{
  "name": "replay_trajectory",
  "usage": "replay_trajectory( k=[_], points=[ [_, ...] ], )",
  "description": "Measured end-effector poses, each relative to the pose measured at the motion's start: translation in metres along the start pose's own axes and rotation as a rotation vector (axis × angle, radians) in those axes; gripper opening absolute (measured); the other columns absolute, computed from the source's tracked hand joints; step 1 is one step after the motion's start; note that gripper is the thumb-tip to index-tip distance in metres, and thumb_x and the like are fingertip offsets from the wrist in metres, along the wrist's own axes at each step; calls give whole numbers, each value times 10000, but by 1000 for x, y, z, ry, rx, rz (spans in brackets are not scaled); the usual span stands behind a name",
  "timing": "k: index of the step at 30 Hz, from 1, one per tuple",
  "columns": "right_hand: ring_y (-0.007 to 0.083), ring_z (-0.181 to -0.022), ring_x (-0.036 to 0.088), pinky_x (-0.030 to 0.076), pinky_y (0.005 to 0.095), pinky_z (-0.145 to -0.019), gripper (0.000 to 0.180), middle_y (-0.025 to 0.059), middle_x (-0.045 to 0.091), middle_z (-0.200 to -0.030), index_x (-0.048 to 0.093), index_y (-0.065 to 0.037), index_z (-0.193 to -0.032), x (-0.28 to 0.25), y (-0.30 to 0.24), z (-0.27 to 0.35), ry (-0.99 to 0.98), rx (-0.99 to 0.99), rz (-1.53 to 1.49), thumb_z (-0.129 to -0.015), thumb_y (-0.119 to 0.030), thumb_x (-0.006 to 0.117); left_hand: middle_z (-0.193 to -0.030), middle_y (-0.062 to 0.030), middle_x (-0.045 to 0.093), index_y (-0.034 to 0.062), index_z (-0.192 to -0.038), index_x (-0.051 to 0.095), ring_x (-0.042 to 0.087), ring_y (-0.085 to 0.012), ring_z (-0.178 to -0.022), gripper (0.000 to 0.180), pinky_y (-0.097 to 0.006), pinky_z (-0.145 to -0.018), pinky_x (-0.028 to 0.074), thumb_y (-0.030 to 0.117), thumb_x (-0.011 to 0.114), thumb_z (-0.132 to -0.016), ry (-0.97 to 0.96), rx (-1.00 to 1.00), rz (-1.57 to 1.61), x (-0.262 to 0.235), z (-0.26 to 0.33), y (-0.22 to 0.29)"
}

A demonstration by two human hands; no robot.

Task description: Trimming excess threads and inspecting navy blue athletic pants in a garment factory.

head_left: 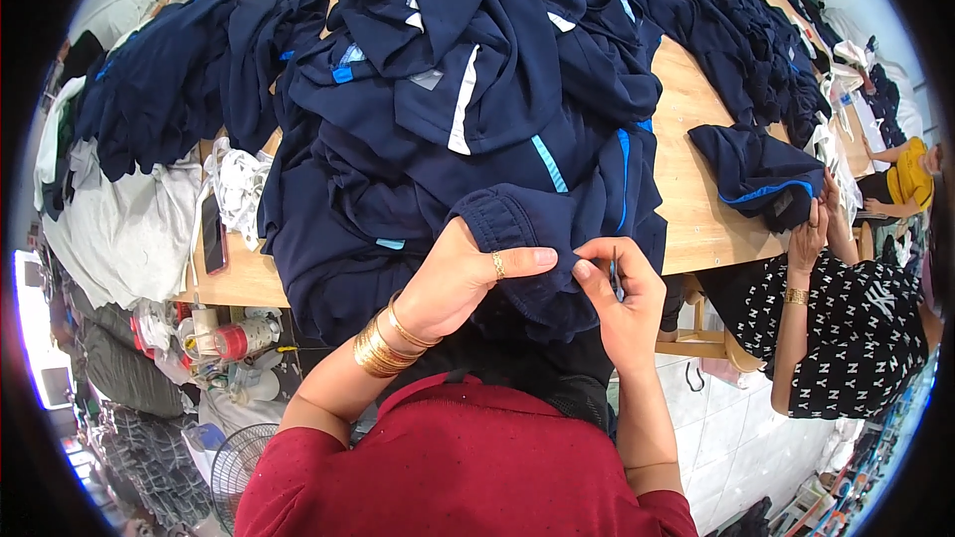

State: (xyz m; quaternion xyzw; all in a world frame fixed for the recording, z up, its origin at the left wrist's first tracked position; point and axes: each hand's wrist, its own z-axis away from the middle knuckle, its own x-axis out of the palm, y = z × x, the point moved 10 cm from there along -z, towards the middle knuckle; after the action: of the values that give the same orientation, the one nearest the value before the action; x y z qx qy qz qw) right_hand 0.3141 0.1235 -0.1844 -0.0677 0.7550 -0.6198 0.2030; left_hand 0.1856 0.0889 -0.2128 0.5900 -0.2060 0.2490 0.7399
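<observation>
My left hand (468,283) is closed on the elastic, gathered edge of a navy garment (532,224). Its fingers are inside the opening and hidden by the cloth, while the thumb lies across the outside. Just right of that edge, my right hand (627,288) pinches thumb and forefinger together close to the fabric; whatever is between the tips is too small to tell. Something thin and dark, partly hidden, shows within its curled fingers. Beyond both hands rises a large heap of navy garments (378,159) with white and light blue strips.
Navy clothes (169,80) and grey cloth (119,229) lie at left, near a phone (214,234) on the wooden table (696,229). A fan (239,462) stands lower left. At right, a co-worker's hands (811,229) hold a blue-trimmed navy garment (756,174); another person (907,179) sits beyond.
</observation>
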Motion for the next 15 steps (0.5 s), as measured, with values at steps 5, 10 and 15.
replay_trajectory(
  k=[5,10,15],
  points=[
    [110,-577,458,354,247,-516,254,18,530,-664,578,-68,-928,-20,-30,3,99,-205,398,-724,-135,714,-1000,-38,597,7,-1054,554,565,-130,-928,322,-271,-852,441,-46,633,-746,20,3,22,0,2,-3],
    [139,-546,440,272,290,-599,274,-26,492,-627,600,-101,-807,-15,-51,12,24,-371,708,-677,-298,740,-946,-33,602,8,-996,565,576,-122,-883,270,-266,-811,461,-52,643,-744,58,6,33,0,1,-4],
    [139,-538,438,276,299,-597,272,-27,485,-618,605,-107,-803,-12,-56,19,32,-455,860,-683,-317,728,-882,-24,608,12,-937,574,587,-112,-824,227,-259,-764,480,-54,660,-737,67,31,42,1,2,-3]
  ],
)
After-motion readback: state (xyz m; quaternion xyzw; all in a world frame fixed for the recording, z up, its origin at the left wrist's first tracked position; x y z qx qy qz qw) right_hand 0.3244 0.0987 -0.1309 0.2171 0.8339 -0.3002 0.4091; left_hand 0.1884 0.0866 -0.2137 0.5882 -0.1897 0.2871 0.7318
